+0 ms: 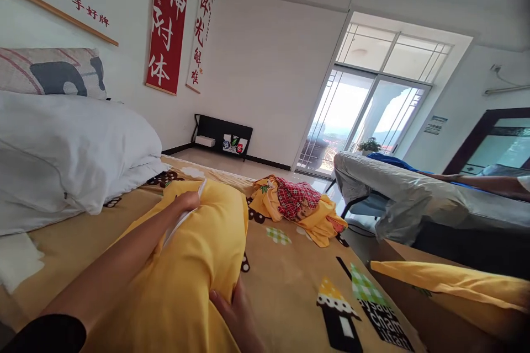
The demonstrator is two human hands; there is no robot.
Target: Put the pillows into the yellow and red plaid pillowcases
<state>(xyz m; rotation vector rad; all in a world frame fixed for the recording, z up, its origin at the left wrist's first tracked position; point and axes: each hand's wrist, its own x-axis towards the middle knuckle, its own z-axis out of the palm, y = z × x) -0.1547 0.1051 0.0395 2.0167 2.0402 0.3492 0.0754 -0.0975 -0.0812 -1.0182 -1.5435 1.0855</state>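
Observation:
A plump pillow in a yellow pillowcase point(199, 265) lies on the bed in front of me. My left hand point(188, 200) reaches along its top and grips the far end, fingers curled on the yellow fabric where a strip of white inner pillow shows. My right hand point(232, 309) presses against the near right side of the pillow, fingers partly hidden under the fabric.
A patterned yellow bedsheet point(290, 281) covers the bed. A folded white duvet point(70, 149) and a patterned pillow point(52, 71) sit at the left. A crumpled yellow and red plaid cloth point(298, 204) lies further along. Another person's legs point(397, 193) rest at the right.

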